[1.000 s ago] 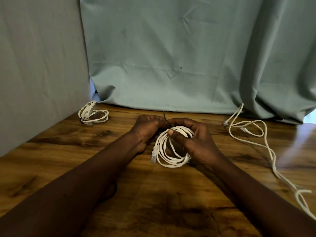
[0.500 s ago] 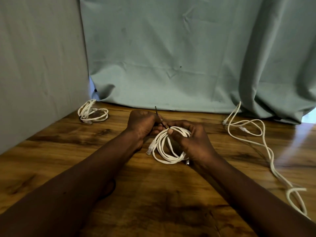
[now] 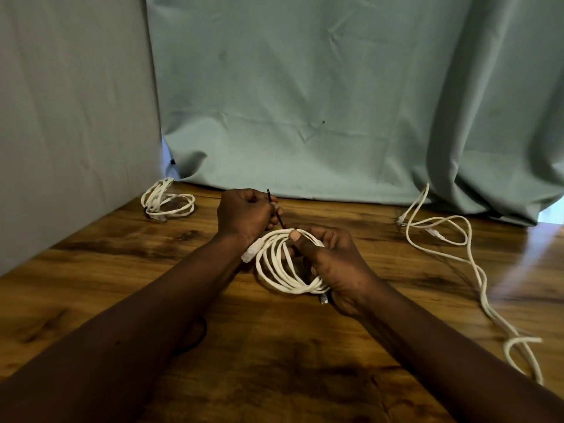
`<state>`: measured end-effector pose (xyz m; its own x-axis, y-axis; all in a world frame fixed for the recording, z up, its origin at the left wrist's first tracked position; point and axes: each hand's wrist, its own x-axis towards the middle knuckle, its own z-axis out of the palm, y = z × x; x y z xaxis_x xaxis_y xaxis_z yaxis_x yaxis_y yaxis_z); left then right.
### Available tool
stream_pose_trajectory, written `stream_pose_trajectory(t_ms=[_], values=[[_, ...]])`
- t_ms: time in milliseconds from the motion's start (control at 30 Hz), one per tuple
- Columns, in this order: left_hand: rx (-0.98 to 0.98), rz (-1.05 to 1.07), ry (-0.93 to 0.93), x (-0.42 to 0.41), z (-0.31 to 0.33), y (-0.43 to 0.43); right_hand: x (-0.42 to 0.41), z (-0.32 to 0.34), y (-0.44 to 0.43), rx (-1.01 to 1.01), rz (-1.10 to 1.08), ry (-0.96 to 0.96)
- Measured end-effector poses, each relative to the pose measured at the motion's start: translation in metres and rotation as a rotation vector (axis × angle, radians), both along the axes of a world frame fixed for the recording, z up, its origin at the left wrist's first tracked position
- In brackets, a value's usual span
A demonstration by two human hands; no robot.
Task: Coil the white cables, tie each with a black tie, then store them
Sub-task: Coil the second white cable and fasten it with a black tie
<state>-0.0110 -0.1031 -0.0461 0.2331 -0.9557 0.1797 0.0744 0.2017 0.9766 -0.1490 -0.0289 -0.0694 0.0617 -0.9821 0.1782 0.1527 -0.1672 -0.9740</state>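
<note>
A coiled white cable [image 3: 276, 274] stands tilted on the wooden table [image 3: 91, 270] in the middle. My right hand [image 3: 332, 264] grips its right side, thumb pressed on the top of the loops. A thin black tie [image 3: 276, 212] runs from the coil's top up to the left, and my left hand [image 3: 244, 213] is closed on it. One white plug sticks out at the coil's left, under my left wrist. A second coiled white cable [image 3: 166, 203] lies at the back left. An uncoiled white cable [image 3: 457, 248] trails along the right side.
Grey-green cloth [image 3: 305, 102] hangs behind the table and a cloth panel stands along the left. A dark loop [image 3: 198, 334] lies partly hidden under my left forearm. Bare wood lies in the foreground between my arms.
My left hand has drawn the black tie up and away to the left of the coil. The right hand keeps its hold on the coil.
</note>
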Motion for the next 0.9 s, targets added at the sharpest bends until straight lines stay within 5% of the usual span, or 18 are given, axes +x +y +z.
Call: stream_pose_trajectory(t_ms=[200, 433, 900], values=[[-0.030, -0.006, -0.045, 0.002, -0.001, 0.001, 0.006, -0.001, 0.002, 0.070, -0.008, -0.031], [-0.054, -0.369, -0.115, 0.017, 0.002, 0.003, -0.005, 0.004, 0.011, 0.101, 0.099, 0.206], [-0.123, -0.110, -0.103, 0.002, -0.007, -0.002, -0.006, 0.004, 0.003, 0.093, 0.076, 0.209]])
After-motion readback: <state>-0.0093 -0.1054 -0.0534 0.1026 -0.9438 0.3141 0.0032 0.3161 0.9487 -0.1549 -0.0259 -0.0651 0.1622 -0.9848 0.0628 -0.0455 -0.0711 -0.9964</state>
